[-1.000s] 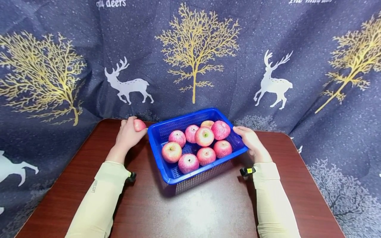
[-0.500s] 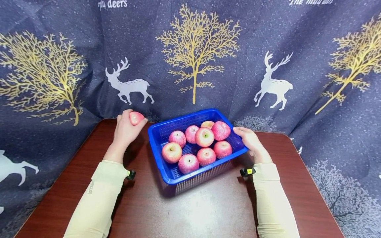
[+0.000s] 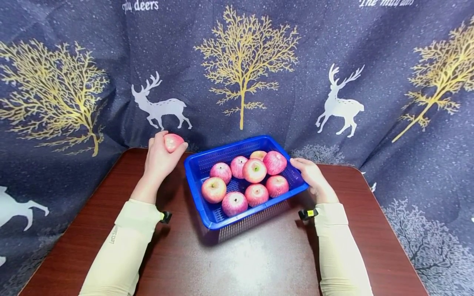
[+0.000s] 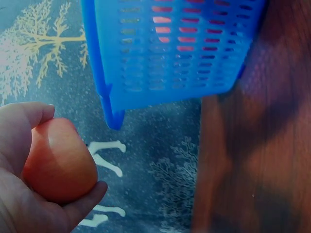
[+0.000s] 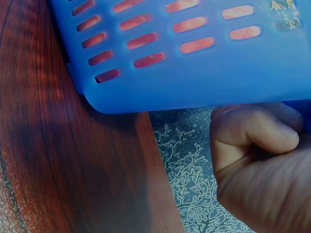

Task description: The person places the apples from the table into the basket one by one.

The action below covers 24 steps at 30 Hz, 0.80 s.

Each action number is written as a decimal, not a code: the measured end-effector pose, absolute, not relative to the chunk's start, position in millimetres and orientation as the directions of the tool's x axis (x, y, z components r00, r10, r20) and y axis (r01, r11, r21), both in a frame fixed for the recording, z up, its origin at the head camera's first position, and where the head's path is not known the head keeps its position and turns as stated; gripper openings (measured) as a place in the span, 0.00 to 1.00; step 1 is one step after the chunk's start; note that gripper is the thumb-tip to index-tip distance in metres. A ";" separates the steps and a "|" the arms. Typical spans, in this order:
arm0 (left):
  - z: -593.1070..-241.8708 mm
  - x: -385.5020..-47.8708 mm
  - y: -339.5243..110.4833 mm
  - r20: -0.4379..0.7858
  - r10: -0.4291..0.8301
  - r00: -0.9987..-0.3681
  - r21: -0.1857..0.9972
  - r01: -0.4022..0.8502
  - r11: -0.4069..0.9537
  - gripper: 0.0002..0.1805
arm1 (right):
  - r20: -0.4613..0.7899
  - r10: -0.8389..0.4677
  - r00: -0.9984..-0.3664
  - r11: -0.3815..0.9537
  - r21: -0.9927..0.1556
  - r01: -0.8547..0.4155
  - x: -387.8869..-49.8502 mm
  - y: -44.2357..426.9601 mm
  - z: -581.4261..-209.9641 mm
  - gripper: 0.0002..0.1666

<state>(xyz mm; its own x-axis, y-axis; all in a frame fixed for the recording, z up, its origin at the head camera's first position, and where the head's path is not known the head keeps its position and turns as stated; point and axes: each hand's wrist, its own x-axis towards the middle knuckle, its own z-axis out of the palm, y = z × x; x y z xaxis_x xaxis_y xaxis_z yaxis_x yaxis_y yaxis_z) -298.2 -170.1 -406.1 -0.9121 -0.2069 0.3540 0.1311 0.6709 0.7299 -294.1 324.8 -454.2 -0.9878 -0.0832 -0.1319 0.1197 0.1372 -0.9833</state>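
My left hand (image 3: pixel 159 162) holds a red apple (image 3: pixel 173 142) above the back left of the table, to the left of a blue plastic basket (image 3: pixel 229 220). In the left wrist view the apple (image 4: pixel 60 162) sits between thumb and fingers, apart from the basket's slotted wall (image 4: pixel 141 73). Several red and yellowish apples lie in the basket, among them one (image 3: pixel 254 170) resting on top of others. At the basket's right end, my right hand (image 3: pixel 312 174) grips the rim. The right wrist view shows this hand (image 5: pixel 262 160) with curled fingers against the basket (image 5: pixel 194 87).
A dark red-brown wooden table (image 3: pixel 177 255) carries the basket, with a bright reflection near its front. Behind it hangs a dark blue cloth (image 3: pixel 303 37) printed with yellow trees and white deer. Each wrist wears a black strap-on device (image 3: pixel 307 213).
My left hand has lifted the apple from beside the basket's left end, and has shifted slightly right over the last half second. The right hand and basket stay put.
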 end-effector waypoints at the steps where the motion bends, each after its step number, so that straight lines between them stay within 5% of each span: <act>1: -404.9 -297.5 -168.4 0.360 -0.202 -0.911 0.728 0.138 0.672 0.48 | -0.131 -0.083 -0.988 0.139 -0.983 0.119 -294.0 324.7 -454.2 0.27; 24: -391.6 -287.4 -135.2 0.433 -0.054 -0.900 0.678 0.285 0.678 0.46 | -0.135 -0.095 -0.986 0.131 -0.984 0.122 -295.4 325.8 -454.1 0.23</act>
